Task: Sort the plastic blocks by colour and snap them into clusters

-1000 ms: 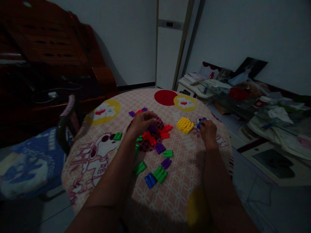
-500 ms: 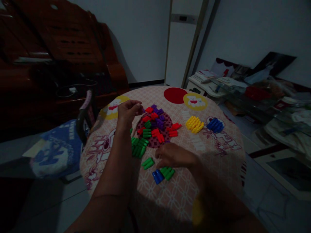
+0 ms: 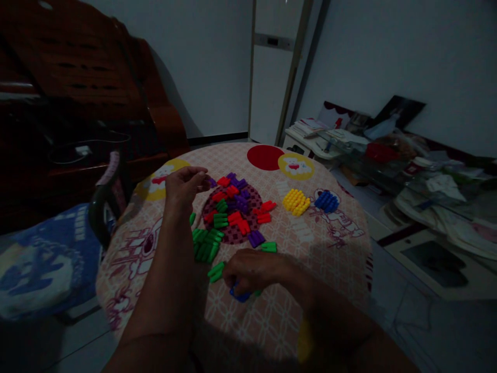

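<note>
My right hand [image 3: 248,272] reaches down at the near side of the table, its fingers curled round a blue building block [image 3: 241,296]. A green block [image 3: 216,272] lies just left of that hand; a purple block [image 3: 256,239] and another green block [image 3: 269,247] lie beyond it. My left hand [image 3: 184,187] is raised left of the pile, thumb and fingers drawn together; what they hold, if anything, I cannot make out. Close to its fingertips is a small purple piece [image 3: 212,182]. Red blocks [image 3: 238,223], purple blocks [image 3: 241,201] and green blocks [image 3: 207,244] are scattered mid-table.
A yellow cluster of joined blocks [image 3: 296,202] and a blue cluster [image 3: 326,201] sit at the right on the patterned tablecloth [image 3: 272,316]. A chair [image 3: 104,202] stands at the left, a wooden sofa [image 3: 97,77] behind it. A cluttered side table [image 3: 310,142] is at the right.
My right hand has come down onto the blue block, uncovering purple and green blocks beyond it. My left hand stays raised beside the pile. The whole view has shifted somewhat.
</note>
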`<state>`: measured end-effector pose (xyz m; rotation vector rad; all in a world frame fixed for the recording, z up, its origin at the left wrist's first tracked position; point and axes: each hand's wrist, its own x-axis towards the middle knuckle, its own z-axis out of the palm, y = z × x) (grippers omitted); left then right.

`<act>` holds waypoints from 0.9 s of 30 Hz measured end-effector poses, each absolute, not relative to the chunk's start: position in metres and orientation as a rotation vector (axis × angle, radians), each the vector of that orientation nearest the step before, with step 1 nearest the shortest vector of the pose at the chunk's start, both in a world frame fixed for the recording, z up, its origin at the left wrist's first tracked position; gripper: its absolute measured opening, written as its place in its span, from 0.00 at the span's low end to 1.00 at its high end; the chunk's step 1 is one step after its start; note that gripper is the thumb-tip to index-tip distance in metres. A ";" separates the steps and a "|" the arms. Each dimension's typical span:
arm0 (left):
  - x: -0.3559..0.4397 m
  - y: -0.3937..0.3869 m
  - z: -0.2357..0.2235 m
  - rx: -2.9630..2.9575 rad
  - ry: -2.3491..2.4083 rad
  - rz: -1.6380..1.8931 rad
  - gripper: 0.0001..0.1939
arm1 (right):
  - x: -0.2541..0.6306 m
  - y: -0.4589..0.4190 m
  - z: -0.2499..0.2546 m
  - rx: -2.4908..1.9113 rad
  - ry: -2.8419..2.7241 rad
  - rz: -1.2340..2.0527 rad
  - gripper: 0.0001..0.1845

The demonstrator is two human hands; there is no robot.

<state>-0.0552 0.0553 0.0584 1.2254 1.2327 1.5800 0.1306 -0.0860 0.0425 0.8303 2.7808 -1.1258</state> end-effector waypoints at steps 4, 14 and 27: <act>-0.055 0.057 0.057 1.219 1.210 1.583 0.15 | 0.179 -0.066 0.054 1.395 2.924 -1.379 0.03; -0.053 0.057 0.055 1.232 1.202 1.577 0.13 | 0.347 -0.047 0.051 3.170 2.225 0.207 0.03; -0.057 0.059 0.055 1.231 1.170 1.601 0.14 | 0.349 -0.039 0.023 2.840 1.779 0.512 0.09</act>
